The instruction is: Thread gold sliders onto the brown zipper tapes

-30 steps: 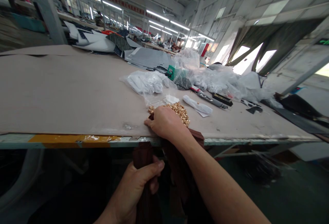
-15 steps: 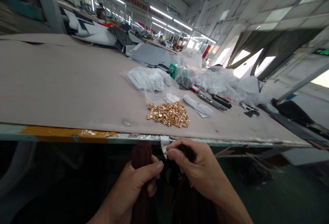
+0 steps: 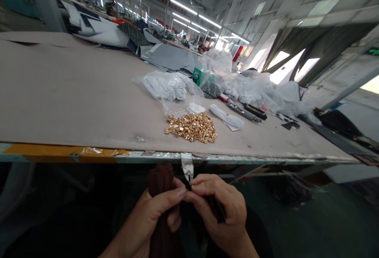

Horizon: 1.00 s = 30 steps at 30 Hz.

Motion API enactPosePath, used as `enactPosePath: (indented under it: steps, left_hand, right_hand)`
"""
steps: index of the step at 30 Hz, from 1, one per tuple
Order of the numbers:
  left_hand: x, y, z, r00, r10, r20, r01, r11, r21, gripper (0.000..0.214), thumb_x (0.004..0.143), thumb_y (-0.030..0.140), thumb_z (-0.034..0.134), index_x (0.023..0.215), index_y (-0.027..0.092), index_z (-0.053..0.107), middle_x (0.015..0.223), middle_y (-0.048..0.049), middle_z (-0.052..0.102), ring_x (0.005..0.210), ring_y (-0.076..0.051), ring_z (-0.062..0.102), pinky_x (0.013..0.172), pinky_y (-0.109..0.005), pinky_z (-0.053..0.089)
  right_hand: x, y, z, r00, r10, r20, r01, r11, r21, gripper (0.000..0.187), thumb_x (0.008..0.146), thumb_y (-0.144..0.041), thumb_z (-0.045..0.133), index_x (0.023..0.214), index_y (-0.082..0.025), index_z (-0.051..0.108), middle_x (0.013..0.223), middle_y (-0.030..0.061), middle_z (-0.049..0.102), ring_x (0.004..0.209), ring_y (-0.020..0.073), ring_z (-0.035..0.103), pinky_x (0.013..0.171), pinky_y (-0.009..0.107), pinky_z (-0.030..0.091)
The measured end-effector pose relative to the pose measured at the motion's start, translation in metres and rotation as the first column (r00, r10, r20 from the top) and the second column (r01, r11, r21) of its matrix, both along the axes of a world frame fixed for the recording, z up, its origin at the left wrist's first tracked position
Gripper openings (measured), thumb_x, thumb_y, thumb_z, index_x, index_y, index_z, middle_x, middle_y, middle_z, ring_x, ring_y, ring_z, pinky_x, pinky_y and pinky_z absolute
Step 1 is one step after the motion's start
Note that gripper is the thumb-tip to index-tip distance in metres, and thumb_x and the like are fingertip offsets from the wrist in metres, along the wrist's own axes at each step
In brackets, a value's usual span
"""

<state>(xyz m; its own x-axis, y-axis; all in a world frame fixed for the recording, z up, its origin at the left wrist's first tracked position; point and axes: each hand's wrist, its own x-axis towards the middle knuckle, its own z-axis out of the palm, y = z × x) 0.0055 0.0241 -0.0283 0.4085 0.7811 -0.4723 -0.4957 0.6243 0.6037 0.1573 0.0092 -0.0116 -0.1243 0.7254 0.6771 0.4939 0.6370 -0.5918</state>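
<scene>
The brown strips [image 3: 161, 175] look like matt, ribbed cloth. The bench [image 3: 59, 92] has a smooth, matt top of brown board. The pile of small fittings [image 3: 192, 127] near its front edge is glossy gold metal. Behind them, the bags [image 3: 168, 86] are clear, crinkled plastic. Shiny yellow tape [image 3: 68, 152] covers the front edge.

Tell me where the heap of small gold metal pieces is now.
In the head view, the heap of small gold metal pieces lies on the brown table near its front edge, left of a white folded packet.
</scene>
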Motion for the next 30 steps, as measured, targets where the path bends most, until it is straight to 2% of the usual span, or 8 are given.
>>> enactPosePath:
  steps: [3, 8, 14, 18, 20, 24, 27, 30]
  left_hand:
    - [0.002, -0.001, -0.001, 0.999, 0.037, 0.020, -0.037, 0.999, 0.015, 0.011, 0.073, 0.024, 0.073, 0.079, 0.016, 0.069, 0.045, 0.0050, 0.048, 0.044, -0.009, 0.041, 0.047, -0.022, 0.037]
    - [0.002, 0.002, -0.004, 0.995, 0.100, 0.015, -0.100, 0.994, 0.035, 0.012, 0.069, 0.022, 0.074, 0.079, 0.017, 0.070, 0.048, 0.0045, 0.052, 0.045, -0.008, 0.042, 0.046, -0.022, 0.036]
    - [0.002, 0.001, 0.001, 0.994, 0.030, -0.108, -0.025, 0.999, 0.048, 0.012, 0.067, 0.023, 0.076, 0.072, 0.017, 0.066, 0.046, 0.0051, 0.050, 0.045, -0.008, 0.040, 0.046, -0.022, 0.033]
    - [0.003, -0.003, 0.007, 0.986, 0.003, -0.167, 0.011, 0.997, 0.080, 0.016, 0.065, 0.025, 0.077, 0.073, 0.018, 0.065, 0.046, 0.0061, 0.049, 0.046, -0.008, 0.039, 0.047, -0.021, 0.030]
    - [0.003, -0.004, 0.006, 0.983, 0.002, -0.185, 0.021, 0.992, 0.126, 0.019, 0.063, 0.026, 0.078, 0.074, 0.018, 0.064, 0.046, 0.0070, 0.048, 0.046, -0.008, 0.037, 0.046, -0.021, 0.028]
    - [0.004, -0.003, -0.004, 0.958, 0.046, -0.282, 0.020, 0.973, 0.229, 0.026, 0.057, 0.029, 0.082, 0.070, 0.018, 0.063, 0.051, 0.0065, 0.051, 0.049, -0.009, 0.040, 0.048, -0.020, 0.031]
    - [0.005, -0.002, -0.011, 0.936, 0.093, -0.340, 0.019, 0.950, 0.312, 0.028, 0.050, 0.030, 0.085, 0.068, 0.017, 0.067, 0.060, 0.0019, 0.063, 0.057, -0.014, 0.053, 0.055, -0.024, 0.043]
    - [0.009, -0.003, -0.007, 0.943, 0.100, -0.317, 0.020, 0.935, 0.354, 0.024, 0.047, 0.023, 0.085, 0.067, 0.017, 0.072, 0.064, -0.0010, 0.070, 0.063, -0.020, 0.062, 0.059, -0.028, 0.049]
  right_hand:
    - [-0.001, 0.005, -0.006, 0.998, 0.027, -0.053, -0.026, 1.000, 0.010, 0.023, 0.077, -0.001, 0.071, 0.089, -0.020, 0.066, 0.080, 0.0023, 0.073, 0.082, 0.0167, 0.071, 0.077, 0.024, 0.056]
    - [-0.001, 0.012, -0.013, 0.981, 0.057, -0.185, -0.075, 0.993, -0.092, 0.023, 0.078, -0.002, 0.071, 0.088, -0.022, 0.069, 0.087, 0.0023, 0.075, 0.082, 0.0170, 0.071, 0.076, 0.026, 0.056]
    - [0.000, 0.021, -0.019, 0.949, 0.093, -0.302, -0.152, 0.973, -0.175, 0.022, 0.079, -0.004, 0.071, 0.087, -0.024, 0.071, 0.090, 0.0007, 0.074, 0.085, 0.0158, 0.070, 0.079, 0.027, 0.053]
    - [0.003, 0.026, -0.020, 0.952, -0.010, -0.307, -0.061, 0.974, -0.220, 0.025, 0.072, -0.009, 0.078, 0.091, -0.024, 0.071, 0.104, 0.0033, 0.070, 0.098, 0.0187, 0.064, 0.087, 0.029, 0.049]
    - [0.004, 0.023, -0.017, 0.939, -0.085, -0.332, -0.006, 0.965, -0.264, 0.028, 0.067, -0.012, 0.082, 0.090, -0.023, 0.071, 0.092, 0.0009, 0.068, 0.085, 0.0159, 0.063, 0.075, 0.025, 0.049]
    - [-0.001, 0.007, -0.006, 0.897, -0.163, -0.411, -0.052, 0.885, -0.463, 0.017, 0.066, -0.017, 0.081, 0.074, -0.020, 0.067, 0.055, -0.0080, 0.050, 0.047, 0.0071, 0.041, 0.044, 0.019, 0.033]
    - [-0.010, -0.004, 0.003, 0.920, -0.169, -0.354, -0.079, 0.805, -0.589, 0.020, 0.060, -0.019, 0.084, 0.068, -0.017, 0.066, 0.053, -0.0084, 0.047, 0.047, 0.0065, 0.035, 0.043, 0.020, 0.027]
    - [-0.017, -0.008, 0.006, 0.942, -0.201, -0.270, -0.012, 0.782, -0.623, 0.025, 0.056, -0.022, 0.087, 0.071, -0.017, 0.067, 0.053, -0.0085, 0.046, 0.049, 0.0068, 0.034, 0.045, 0.021, 0.026]
